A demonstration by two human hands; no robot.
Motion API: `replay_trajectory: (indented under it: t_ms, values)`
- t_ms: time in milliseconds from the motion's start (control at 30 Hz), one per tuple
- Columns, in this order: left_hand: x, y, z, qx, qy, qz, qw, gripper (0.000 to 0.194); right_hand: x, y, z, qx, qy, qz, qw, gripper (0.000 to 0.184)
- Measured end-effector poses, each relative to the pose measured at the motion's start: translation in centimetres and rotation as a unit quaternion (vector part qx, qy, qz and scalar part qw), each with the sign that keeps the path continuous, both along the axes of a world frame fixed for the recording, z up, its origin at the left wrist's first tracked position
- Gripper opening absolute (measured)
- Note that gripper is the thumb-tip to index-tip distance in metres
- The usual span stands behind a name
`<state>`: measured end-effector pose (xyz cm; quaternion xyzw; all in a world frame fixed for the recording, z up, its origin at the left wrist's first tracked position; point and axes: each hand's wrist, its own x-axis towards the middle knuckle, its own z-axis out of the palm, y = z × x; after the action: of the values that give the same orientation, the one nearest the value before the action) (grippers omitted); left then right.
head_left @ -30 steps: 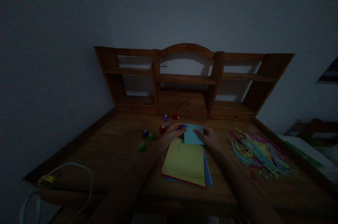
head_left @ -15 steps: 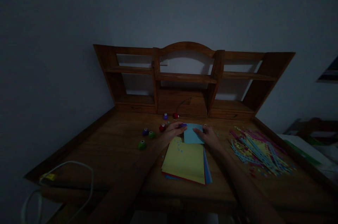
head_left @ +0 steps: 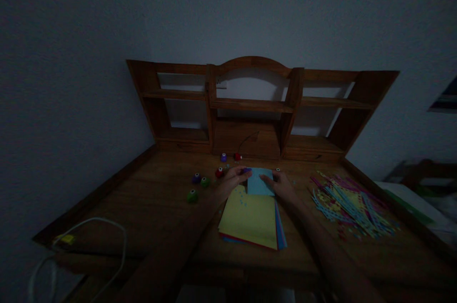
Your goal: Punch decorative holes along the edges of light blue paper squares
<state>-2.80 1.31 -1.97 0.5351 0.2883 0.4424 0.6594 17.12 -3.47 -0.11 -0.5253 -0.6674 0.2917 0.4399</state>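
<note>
Blue paper [head_left: 260,187] has slid slightly toward the table's [head_left: 143,207] left edge; left hand [head_left: 233,179] grips 1 purple punch [head_left: 245,170] against it, right hand [head_left: 283,186] pinches it, apparently for steadiness.

Lt blue sheet [head_left: 260,182] over yellow top sheet [head_left: 249,217], red + blue edges under. Green, red, purple punches [head_left: 192,196], white-ringed tops. Strips [head_left: 352,205] nr counter's [head_left: 143,203] R edge: blue, yellow, pink.

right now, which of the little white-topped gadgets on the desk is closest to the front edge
The green gadget to the left of the yellow paper; the other green one and the rest sit farther back.
</note>
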Motion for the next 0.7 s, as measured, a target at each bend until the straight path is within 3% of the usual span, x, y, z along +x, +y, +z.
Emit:
replay_trajectory:
  t_ms: [367,700]
  values:
    - [0.3,0.1,-0.4,0.002,0.019,0.017,1.0,0.043,0.4,0.6,-0.9,0.004,-0.01,0.015,1.0,0.047]
    - [0.1,0.5,0.0,0.052,0.011,-0.008,0.999,0.044,0.1,-0.1,0.4,-0.01,0.008,-0.02,1.0,0.049]
